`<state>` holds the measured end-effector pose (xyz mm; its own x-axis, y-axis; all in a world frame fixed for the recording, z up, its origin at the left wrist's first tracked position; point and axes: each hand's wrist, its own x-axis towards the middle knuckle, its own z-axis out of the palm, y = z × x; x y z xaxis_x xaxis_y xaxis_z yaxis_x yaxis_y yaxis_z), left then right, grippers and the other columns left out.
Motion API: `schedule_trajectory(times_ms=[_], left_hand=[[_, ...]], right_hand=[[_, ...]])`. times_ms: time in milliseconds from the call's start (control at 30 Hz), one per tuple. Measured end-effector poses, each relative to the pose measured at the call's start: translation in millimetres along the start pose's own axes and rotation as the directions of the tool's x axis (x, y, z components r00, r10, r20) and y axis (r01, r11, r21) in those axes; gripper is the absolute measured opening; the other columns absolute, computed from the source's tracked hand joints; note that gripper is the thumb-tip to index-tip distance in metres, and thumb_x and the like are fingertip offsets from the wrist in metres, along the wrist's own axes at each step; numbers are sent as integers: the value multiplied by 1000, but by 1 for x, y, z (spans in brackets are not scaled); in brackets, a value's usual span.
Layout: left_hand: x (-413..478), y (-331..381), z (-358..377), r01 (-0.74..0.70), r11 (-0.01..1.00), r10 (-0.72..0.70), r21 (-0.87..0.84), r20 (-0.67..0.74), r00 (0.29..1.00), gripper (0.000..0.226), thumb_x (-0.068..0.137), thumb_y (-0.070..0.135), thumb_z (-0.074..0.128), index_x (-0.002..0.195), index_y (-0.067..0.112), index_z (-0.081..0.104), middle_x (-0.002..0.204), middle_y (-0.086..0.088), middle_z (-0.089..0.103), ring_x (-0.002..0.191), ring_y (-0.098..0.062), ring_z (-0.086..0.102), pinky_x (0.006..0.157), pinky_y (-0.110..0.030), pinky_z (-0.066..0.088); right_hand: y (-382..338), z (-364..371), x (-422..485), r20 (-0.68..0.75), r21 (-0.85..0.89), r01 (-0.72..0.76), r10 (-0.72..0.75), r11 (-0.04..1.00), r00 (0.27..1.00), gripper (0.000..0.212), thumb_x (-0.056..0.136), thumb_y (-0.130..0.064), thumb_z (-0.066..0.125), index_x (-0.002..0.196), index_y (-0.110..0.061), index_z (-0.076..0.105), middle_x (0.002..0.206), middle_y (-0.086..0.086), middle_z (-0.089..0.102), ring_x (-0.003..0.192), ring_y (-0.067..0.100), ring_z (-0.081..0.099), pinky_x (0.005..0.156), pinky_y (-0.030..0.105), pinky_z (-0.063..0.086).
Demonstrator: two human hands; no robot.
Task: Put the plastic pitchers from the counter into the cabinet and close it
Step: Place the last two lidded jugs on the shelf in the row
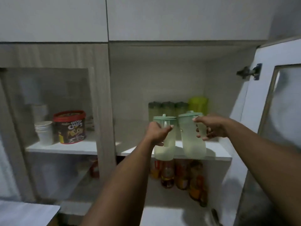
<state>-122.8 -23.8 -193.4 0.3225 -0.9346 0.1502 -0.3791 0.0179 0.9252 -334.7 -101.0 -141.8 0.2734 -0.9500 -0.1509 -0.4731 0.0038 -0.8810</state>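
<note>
Both arms up at the open cabinet. My left hand point(157, 131) is wrapped round the handle of one pale green pitcher point(164, 139), fingers closed on it, thumb across the front. My right hand point(211, 128) grips the handle of the second pitcher point(192, 137), fingers curled round it. Both pitchers have green lids and hang upright, side by side, at the front edge of the upper shelf point(138, 150); their bases sit lower than the shelf lip, so they are held in the air, not resting on it. Behind them on that shelf: a row of dark-lidded containers point(167, 110) and a lime-green container point(197, 103). Below, bottles point(182, 175). The cabinet door point(260, 111) stands open on my right. Left compartment holds a red-lidded tub point(70, 126) beside stacked white cups point(44, 132).
</note>
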Motion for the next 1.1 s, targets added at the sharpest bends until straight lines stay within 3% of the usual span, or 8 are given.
schedule_trajectory(times_ms=[233,333,400,533,667,800,933,1100], left_hand=[[81,-31,13,52,996,-44,77,-94,995,42,88,48,69,81,10,54,76,-8,56,71,-27,63,73,-50,64],[128,-62,-13,86,988,-59,126,-202,978,39,90,47,66,75,13,52,75,-9,59,75,-31,66,79,-52,62],[162,-85,-34,113,980,-59,165,-299,953,38,86,50,66,75,15,55,87,-17,69,86,-37,71,81,-49,61],[224,-114,-73,194,928,-61,318,-384,921,43,92,48,59,106,8,65,113,-19,69,102,-37,66,75,-30,46],[280,-135,-100,218,921,-54,322,-448,892,46,100,41,51,126,3,58,131,-19,61,119,-36,59,84,-32,41],[320,-155,-107,226,937,-64,268,-503,862,41,104,32,47,122,-3,59,124,-23,64,115,-38,60,79,-29,38],[362,-162,-105,243,944,-93,224,-525,846,43,104,35,44,130,3,56,132,-20,59,122,-39,56,90,-37,44],[399,-166,-103,269,941,-136,205,-499,856,41,105,32,40,130,3,54,131,-19,56,123,-37,55,97,-39,44]], right_hand=[[13,27,85,6,126,35,-36,991,999,39,94,-36,62,122,-11,54,119,18,60,99,32,70,66,38,62],[7,65,135,56,152,43,-52,987,997,42,95,-36,61,126,-8,53,119,19,61,98,30,70,62,36,61],[-1,92,171,80,178,68,-83,982,993,44,94,-36,62,127,-7,53,119,18,62,98,30,70,62,37,62],[-28,148,237,118,189,131,-155,973,981,31,94,-32,62,113,-8,60,113,13,65,93,25,69,50,29,57],[-59,193,298,158,145,166,-189,975,969,4,96,-20,61,95,-23,63,114,17,65,102,31,68,80,49,62],[-77,221,346,162,175,136,-165,975,973,23,96,-22,63,115,-10,63,116,19,65,104,33,68,84,48,60],[-91,234,390,100,232,75,-101,970,990,47,90,-38,68,122,-5,58,107,15,66,84,25,69,69,42,62],[-99,236,431,112,253,57,-88,966,990,47,91,-38,67,122,-4,55,112,14,61,97,29,64,80,45,60]])
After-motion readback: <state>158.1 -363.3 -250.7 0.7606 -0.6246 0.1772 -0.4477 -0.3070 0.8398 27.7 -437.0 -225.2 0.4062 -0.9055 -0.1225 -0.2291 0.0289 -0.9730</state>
